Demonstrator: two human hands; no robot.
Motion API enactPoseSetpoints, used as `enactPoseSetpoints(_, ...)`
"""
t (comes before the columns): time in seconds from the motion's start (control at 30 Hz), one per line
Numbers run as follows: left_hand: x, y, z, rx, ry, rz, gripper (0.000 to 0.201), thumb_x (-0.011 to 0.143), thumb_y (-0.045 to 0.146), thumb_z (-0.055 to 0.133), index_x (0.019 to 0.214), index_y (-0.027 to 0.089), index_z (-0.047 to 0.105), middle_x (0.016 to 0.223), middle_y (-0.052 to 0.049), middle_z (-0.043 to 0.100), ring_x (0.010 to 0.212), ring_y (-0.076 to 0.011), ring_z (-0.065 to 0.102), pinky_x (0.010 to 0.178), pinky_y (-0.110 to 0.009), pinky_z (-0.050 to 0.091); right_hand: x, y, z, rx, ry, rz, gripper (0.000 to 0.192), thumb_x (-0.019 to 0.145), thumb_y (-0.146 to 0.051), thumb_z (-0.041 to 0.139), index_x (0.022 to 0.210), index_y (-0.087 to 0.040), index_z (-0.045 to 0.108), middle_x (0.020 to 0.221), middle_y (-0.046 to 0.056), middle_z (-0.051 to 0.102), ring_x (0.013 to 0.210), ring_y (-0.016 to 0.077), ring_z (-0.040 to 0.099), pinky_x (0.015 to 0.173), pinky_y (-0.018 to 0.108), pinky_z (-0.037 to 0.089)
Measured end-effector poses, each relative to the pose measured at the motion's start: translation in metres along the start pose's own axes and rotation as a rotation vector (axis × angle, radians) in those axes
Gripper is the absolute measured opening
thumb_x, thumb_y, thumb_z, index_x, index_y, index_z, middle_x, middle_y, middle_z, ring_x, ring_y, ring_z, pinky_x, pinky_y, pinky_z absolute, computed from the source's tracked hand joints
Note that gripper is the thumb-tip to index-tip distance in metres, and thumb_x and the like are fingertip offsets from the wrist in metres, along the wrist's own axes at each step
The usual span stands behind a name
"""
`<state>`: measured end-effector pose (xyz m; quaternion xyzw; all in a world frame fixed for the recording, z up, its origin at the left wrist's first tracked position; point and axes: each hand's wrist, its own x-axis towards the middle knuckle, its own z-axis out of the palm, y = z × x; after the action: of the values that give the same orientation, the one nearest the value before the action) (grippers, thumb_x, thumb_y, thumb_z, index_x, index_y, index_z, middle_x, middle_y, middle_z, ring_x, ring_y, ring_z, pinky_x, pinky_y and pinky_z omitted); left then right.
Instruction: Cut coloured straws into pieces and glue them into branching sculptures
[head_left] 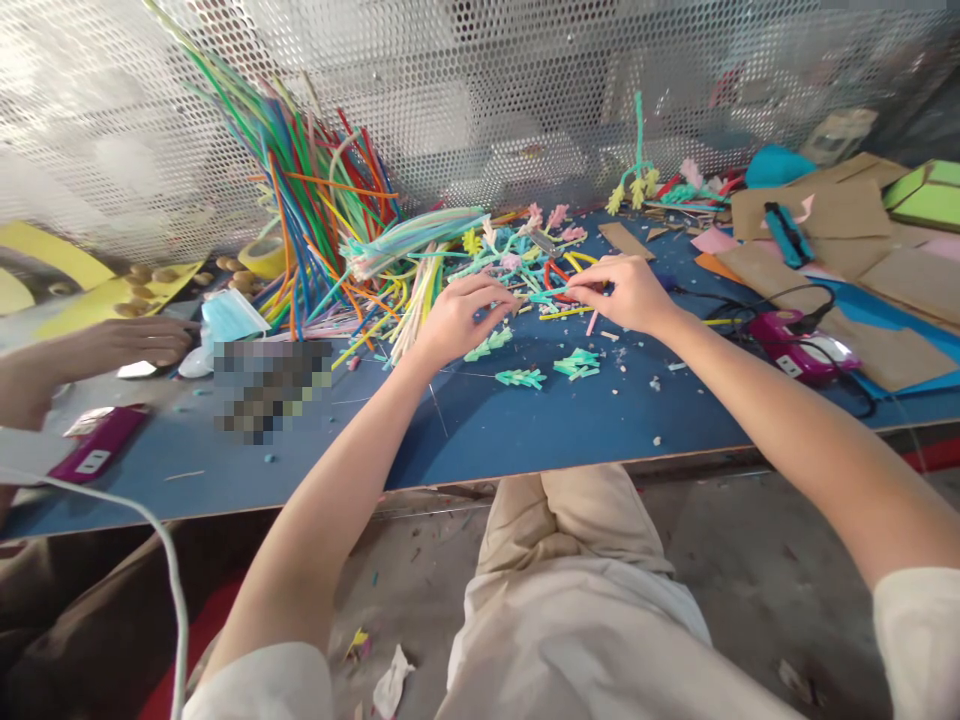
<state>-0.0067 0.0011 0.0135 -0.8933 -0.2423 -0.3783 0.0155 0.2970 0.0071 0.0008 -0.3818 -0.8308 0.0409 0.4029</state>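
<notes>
Teal, fuzzy and thin, a pipe-cleaner piece (546, 296) spans the gap between the two hands just above the blue surface (525, 430). The left hand (457, 318) has its fingers curled and pinched on one end; the right hand (626, 292) is likewise closed in a pinch on the other end. The piece sits near the middle of the surface, in front of the perforated metal wall (525, 90).

Just below the hands lie three small clusters of cut teal stubs (520, 378), short and bristly, resting flat on the surface. Behind the hands, finished twisted stems with pink and yellow tufted tips (536, 222) lie in a loose heap; their count cannot be told. To the left, a large fan of long straight pipe cleaners (315, 200) in green, blue, orange, red and yellow leans against the wall.

Two magenta rectangular devices are present: one (799, 345) at the right with a black cable, one (97, 442) at the left. Brown cardboard sheets (847, 215) cover the far right. Another person's hand (120, 345) rests at the left edge, beside a light blue face mask (229, 315).
</notes>
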Motion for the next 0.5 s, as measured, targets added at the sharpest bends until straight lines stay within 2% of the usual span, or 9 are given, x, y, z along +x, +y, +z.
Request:
enactPoseSetpoints(0.3, 0.0, 0.0, 0.001, -0.028, -0.02, -0.022, 0.018, 0.102, 0.029, 0.062, 0.099, 0.019, 0.076, 0.094, -0.006, 0.076, 0.094, -0.0172, 0.072, 0.091, -0.035, 0.059, 0.0, 0.016, -0.012, -0.137, -0.092, 0.019, 0.025, 0.091, -0.047, 0.069, 0.09, -0.028, 0.086, 0.087, 0.001, 0.082, 0.071, 0.0206, 0.068, 0.069, 0.036, 0.047)
enactPoseSetpoints(0.4, 0.0, 0.0, 0.002, -0.023, -0.014, -0.002, 0.017, 0.102, 0.031, 0.063, 0.097, 0.02, 0.076, 0.093, -0.005, 0.077, 0.096, -0.0172, 0.072, 0.094, -0.035, 0.059, 0.0, 0.014, -0.015, -0.185, -0.026, 0.061, 0.029, 0.092, -0.045, 0.066, 0.082, -0.026, 0.084, 0.078, 0.002, 0.08, 0.069, 0.0213, 0.069, 0.067, 0.035, 0.045)
enactPoseSetpoints(0.5, -0.001, -0.001, 0.004, -0.023, 0.0, 0.024, 0.017, 0.102, 0.034, 0.065, 0.096, 0.021, 0.075, 0.095, -0.004, 0.078, 0.098, -0.0173, 0.072, 0.095, -0.035, 0.058, 0.0, 0.007, -0.013, -0.108, 0.056, 0.142, 0.036, 0.097, -0.043, 0.059, 0.079, -0.022, 0.082, 0.07, 0.003, 0.077, 0.06, 0.0194, 0.066, 0.065, 0.035, 0.045)
